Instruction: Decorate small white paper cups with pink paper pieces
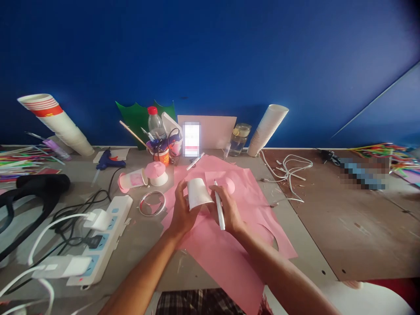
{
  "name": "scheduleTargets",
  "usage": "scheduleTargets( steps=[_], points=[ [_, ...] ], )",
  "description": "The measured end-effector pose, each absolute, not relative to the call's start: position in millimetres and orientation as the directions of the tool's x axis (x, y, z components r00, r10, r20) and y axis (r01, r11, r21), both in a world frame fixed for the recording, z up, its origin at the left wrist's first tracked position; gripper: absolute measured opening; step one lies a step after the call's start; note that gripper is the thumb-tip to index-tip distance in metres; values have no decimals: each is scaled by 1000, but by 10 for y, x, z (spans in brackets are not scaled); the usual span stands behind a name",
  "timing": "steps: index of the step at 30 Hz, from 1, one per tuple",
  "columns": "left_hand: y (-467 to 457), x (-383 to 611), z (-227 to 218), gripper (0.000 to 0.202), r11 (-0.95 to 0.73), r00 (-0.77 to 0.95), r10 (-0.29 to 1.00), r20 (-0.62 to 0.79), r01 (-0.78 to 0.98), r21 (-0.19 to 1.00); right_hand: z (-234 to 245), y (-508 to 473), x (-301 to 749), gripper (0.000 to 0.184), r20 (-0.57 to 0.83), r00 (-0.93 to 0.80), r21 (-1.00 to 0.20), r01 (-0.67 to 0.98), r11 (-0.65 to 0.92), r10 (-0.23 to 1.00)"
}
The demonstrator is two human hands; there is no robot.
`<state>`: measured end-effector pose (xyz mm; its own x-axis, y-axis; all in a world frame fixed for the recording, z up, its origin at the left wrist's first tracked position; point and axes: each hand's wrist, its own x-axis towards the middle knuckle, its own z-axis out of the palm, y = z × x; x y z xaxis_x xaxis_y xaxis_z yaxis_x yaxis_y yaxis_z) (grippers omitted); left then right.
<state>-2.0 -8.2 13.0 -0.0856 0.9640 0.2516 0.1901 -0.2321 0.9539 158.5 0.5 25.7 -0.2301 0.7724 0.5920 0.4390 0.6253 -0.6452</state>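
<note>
Over pink paper point(216, 258), the left hand point(183, 212) curls round the left side of a plain white paper cup point(198, 192), tilted, its wider rim toward the near side. The right hand point(231, 212) pinches a slim white marker point(220, 212); whether it touches the cup, I cannot tell. Farther, that hand partly hides a pink round piece point(228, 184); beyond, a bright screen point(192, 138) is pixelated.

I count two working hands point(227, 209), two tall cup stacks point(267, 131), one phone point(192, 138), one power strip point(107, 246), one glue gun point(110, 161).
</note>
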Motion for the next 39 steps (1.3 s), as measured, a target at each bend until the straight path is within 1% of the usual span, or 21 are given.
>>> scheduleTargets(
  steps=[3,6,9,11,13,17,19,20,22,24,25,26,28,29,32,36,39],
  points=[
    [-100,2,159,79,-228,-28,972,235,148,962,275,-19,1592,39,630,-249,-605,436,666,735],
    [-118,23,192,84,-181,37,983,177,116,977,282,-24,1621,38,671,-284,-493,518,699,685],
    [-130,30,198,87,-155,54,988,148,160,975,290,-10,1644,36,692,-308,-390,602,697,653],
    [-132,30,197,89,-160,46,987,154,197,967,294,2,1648,35,699,-333,-344,619,706,633],
    [-131,29,198,90,-163,40,987,158,223,961,294,13,1648,33,696,-355,-324,620,714,624],
    [-105,20,186,89,-135,14,991,136,265,955,294,23,1647,34,672,-393,-329,602,728,628],
    [-83,8,167,87,-129,-6,990,138,305,943,307,23,1650,38,669,-415,-369,536,760,617],
    [-71,1,157,85,-133,-19,989,148,336,932,318,23,1652,40,669,-417,-412,482,773,616],
    [-52,-13,139,80,-153,-42,982,185,402,903,345,22,1659,44,652,-366,-563,354,747,665],
    [-39,-25,123,78,-180,-44,974,223,446,877,375,23,1668,42,571,-248,-765,187,617,783],
    [-34,-29,114,77,-194,-38,971,238,459,867,391,24,1673,40,501,-204,-847,82,525,841],
    [-29,-33,103,75,-209,-29,968,251,471,857,406,26,1678,37,428,-178,-902,-26,430,886],
    [-20,-37,76,72,-234,-9,961,275,494,837,432,26,1682,32,302,-179,-943,-198,266,936],
    [-15,-39,61,71,-245,-1,958,285,509,825,442,24,1679,32,248,-190,-949,-242,200,950],
    [-2,-43,23,71,-277,23,948,318,554,785,449,16,1657,32,114,-176,-962,-266,64,978],
    [-8,-40,22,73,-300,61,942,329,588,751,425,20,1623,23,65,-115,-960,-278,30,991],
    [-23,-29,49,72,-291,68,946,318,611,736,434,19,1605,19,51,-119,-973,-230,22,992]
  ],
)
